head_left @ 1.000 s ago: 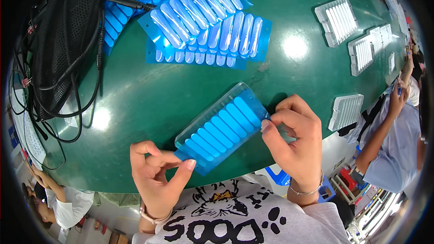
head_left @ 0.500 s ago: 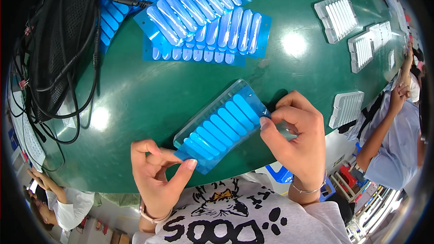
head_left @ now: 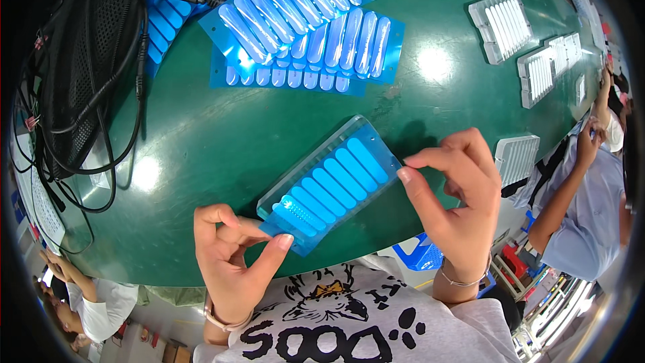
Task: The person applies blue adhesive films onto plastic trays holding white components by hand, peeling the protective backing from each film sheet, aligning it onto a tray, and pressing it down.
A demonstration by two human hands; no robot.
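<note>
A blue film sheet with a row of rounded strips lies slantwise over a clear plastic tray near the front edge of the green table. My left hand pinches the sheet's lower left end between thumb and fingers. At the opposite right corner my right hand has thumb and index fingertip close together at the sheet's edge, its other fingers curled. The strip closest to my left hand shows a dotted sheen, unlike the smooth ones beside it. Much of the tray is hidden under the sheet.
Stacked blue strip sheets lie at the far left of centre. A black mesh bag with looped cables occupies the left side. Clear slotted trays stand along the right. A person sits at right, another at lower left.
My right hand has shifted slightly right and outward, its thumb now at the sheet's corner edge. The sheet lies flatter over the tray. My left hand stays almost in place.
</note>
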